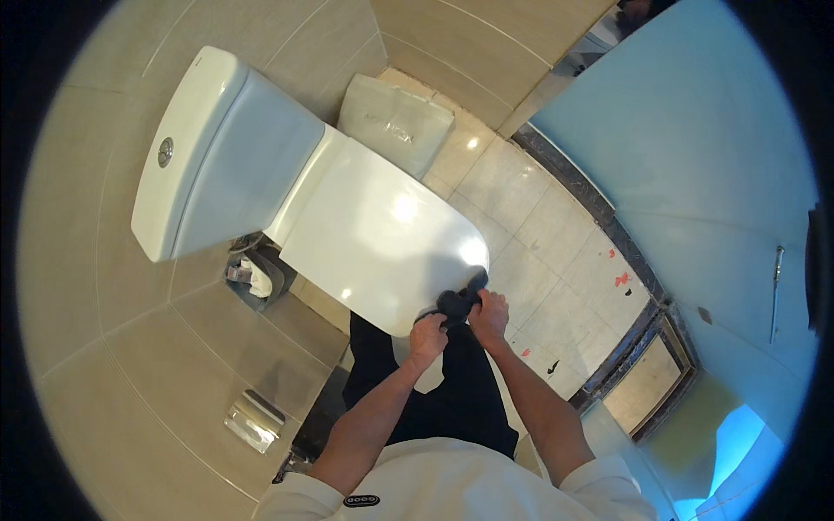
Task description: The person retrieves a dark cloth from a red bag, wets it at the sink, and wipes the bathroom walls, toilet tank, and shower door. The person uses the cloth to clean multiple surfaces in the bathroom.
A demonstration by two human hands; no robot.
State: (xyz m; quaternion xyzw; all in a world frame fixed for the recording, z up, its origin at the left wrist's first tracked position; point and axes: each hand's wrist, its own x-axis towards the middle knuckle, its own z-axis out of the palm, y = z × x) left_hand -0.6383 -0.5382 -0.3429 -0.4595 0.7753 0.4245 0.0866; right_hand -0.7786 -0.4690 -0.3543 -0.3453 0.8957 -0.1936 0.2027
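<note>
Head view: a bunched dark cloth [453,304] is held between the left hand [427,339] and the right hand [490,318] over the rounded front end of a closed white toilet lid [373,230]. The fingers of the left hand are clamped on the cloth's left end; those of the right hand are closed on its right-hand part, their exact grip being partly hidden. The cloth lies just beyond both hands, its long axis slanted from lower left to upper right, across that of the lid, which is directed from the cistern [252,148] at upper left toward the front. Neither hand is clearly nearer, as the cloth is touched by both; the right is placed slightly farther forward. A pale tiled floor [556,252] is seen to the right.
</note>
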